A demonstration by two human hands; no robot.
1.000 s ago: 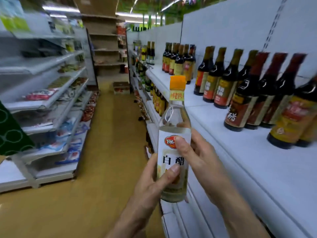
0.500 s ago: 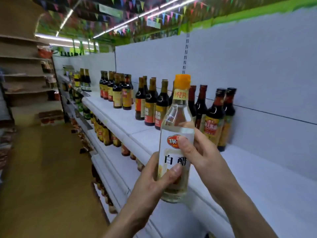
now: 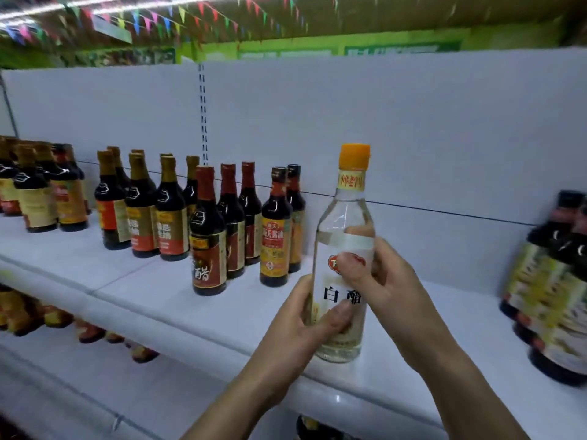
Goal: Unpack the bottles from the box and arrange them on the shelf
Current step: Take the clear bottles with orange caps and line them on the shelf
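White shelf point(image 3: 165, 300) spans view, white back panel behind. Dark bottles point(image 3: 208, 236) stand in rows toward shelf's left end; more dark bottles point(image 3: 552, 281) at right end. Clear bottle point(image 3: 344, 268) with orange cap, upright, near shelf's front edge, between groups. Left hand point(image 3: 295, 331) fingers wrapped round lower label; right hand point(image 3: 381, 281) fingers curled round upper label, thumb pressed on front.

Shop: white shelf point(image 3: 178, 300) w/ labelled sauce bottles point(image 3: 208, 236), bunting point(image 3: 152, 19).
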